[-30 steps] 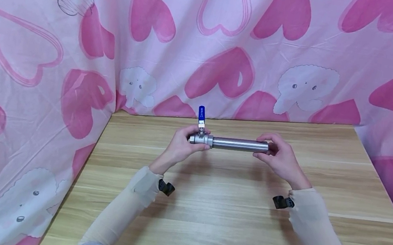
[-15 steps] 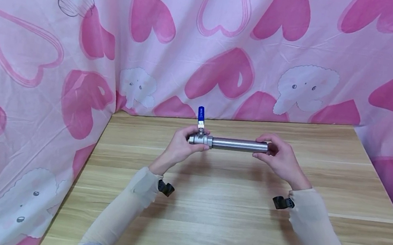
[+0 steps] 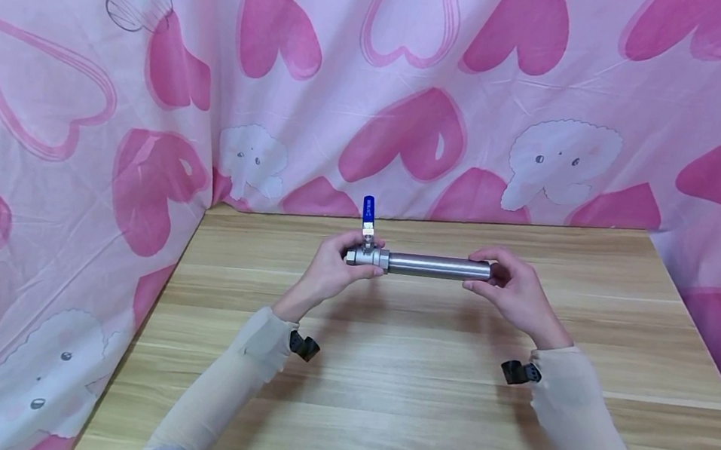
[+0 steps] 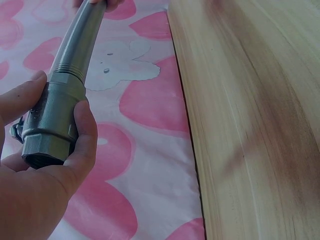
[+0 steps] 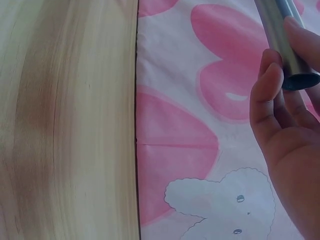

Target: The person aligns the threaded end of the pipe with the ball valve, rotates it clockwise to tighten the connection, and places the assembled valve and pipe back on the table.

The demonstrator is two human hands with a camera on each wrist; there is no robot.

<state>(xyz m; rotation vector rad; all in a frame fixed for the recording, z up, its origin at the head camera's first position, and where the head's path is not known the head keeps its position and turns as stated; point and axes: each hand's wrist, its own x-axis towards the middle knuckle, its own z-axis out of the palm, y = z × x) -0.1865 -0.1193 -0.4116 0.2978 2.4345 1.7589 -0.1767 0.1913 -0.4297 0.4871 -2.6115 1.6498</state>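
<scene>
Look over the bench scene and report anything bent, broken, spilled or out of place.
Nothing stands out. The straight silver metal pipe is held level above the wooden table, the left hand gripping the steel valve with upright blue handle, the right hand gripping the open end. No damage shows.

The right hand covers the pipe's far end in the head view — the blue handle's print is too small to read.

The left hand gripped the ball valve, whose blue handle stood upright, while the right hand held the far end of the steel pipe above the wooden worktop; a heart-patterned cloth hung behind.
</scene>
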